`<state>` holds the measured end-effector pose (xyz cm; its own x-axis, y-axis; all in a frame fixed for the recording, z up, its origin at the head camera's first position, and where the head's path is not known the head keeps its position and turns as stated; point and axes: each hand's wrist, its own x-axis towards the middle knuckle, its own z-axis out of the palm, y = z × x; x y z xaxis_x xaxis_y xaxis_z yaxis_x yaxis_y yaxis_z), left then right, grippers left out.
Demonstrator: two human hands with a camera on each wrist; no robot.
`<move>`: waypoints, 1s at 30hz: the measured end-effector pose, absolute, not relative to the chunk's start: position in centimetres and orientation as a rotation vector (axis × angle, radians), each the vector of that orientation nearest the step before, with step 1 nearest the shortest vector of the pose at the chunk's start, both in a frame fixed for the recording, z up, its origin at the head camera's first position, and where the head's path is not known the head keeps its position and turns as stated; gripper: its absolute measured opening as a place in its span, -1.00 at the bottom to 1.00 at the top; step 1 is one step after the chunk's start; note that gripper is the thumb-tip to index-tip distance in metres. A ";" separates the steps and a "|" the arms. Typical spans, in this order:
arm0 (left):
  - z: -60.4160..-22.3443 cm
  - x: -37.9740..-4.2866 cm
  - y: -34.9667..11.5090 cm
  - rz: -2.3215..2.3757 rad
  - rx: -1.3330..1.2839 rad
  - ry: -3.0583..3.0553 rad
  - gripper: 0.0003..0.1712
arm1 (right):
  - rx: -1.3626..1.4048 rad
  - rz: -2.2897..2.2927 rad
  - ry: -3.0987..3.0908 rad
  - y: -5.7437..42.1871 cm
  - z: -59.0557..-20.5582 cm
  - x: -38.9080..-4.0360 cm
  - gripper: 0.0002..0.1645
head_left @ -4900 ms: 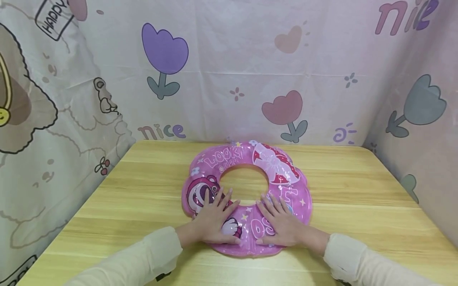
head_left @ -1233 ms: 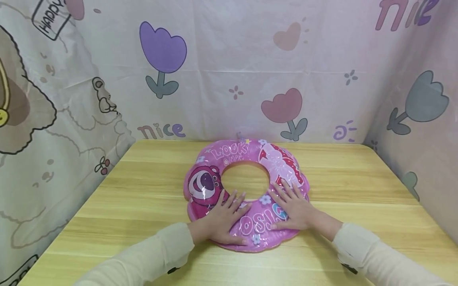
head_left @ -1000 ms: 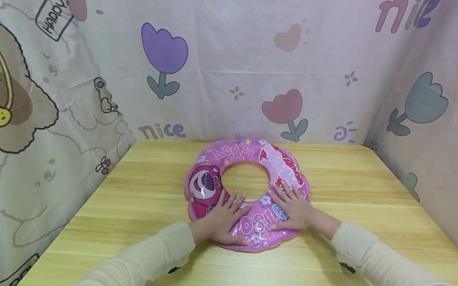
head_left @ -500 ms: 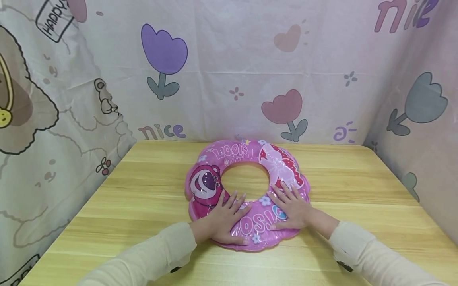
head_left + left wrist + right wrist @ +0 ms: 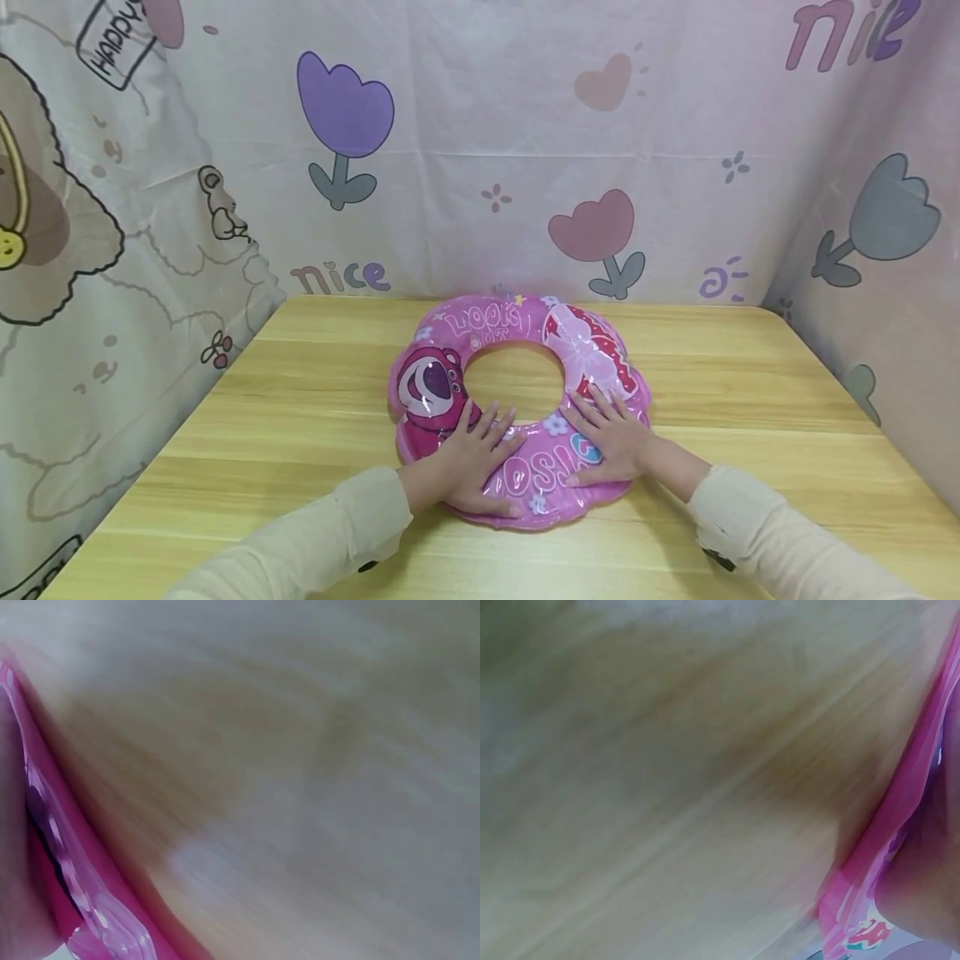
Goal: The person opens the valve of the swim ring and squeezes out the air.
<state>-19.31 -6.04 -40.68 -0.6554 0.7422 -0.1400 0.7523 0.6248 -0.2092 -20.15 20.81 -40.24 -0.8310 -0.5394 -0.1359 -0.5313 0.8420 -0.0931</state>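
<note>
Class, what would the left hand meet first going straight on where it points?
Probably the far side of the pink ring, near the bow print, past the tabletop showing inside; depth is hard to judge.

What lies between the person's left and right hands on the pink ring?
In the head view, only the near side of the pink ring lies between the left hand and the right hand, showing outlined lettering and printed flowers; no separate object sits there.
</note>
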 end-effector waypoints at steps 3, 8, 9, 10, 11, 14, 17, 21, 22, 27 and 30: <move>-40.6 -19.2 -6.2 -0.379 1.278 2.796 0.10 | -0.851 -0.088 2.867 20.6 -40.3 -20.2 0.23; -40.7 -19.1 -6.6 -0.309 1.286 2.801 0.09 | -0.886 -0.123 2.883 20.4 -40.3 -20.2 0.23; -40.7 -19.1 -6.7 -0.292 1.291 2.804 0.09 | -0.899 -0.135 2.886 20.4 -40.3 -20.2 0.22; -40.7 -19.1 -6.7 -0.274 1.295 2.804 0.09 | -0.911 -0.142 2.891 20.4 -40.2 -20.3 0.22; -40.8 -19.1 -6.8 -0.255 1.303 2.807 0.09 | -0.921 -0.142 2.897 20.5 -40.3 -20.3 0.22; -40.9 -19.2 -6.8 -0.187 1.346 2.817 0.11 | -0.951 -0.143 2.921 20.8 -40.1 -20.2 0.20; -41.0 -19.6 -7.0 -0.065 1.391 2.805 0.14 | -0.964 -0.135 2.936 21.1 -39.9 -20.1 0.21; -40.7 -20.0 -7.7 0.069 1.437 2.826 0.16 | -0.985 -0.164 2.961 21.5 -39.4 -20.3 0.26; -40.6 -20.1 -7.9 0.077 1.441 2.848 0.15 | -0.985 -0.181 2.975 21.6 -39.2 -20.4 0.27; -39.9 -20.8 -8.9 0.058 1.369 3.016 0.13 | -0.950 -0.257 3.099 21.9 -38.8 -21.3 0.25; -39.7 -21.2 -9.4 0.087 1.254 3.113 0.15 | -0.893 -0.276 3.174 21.8 -38.8 -21.9 0.24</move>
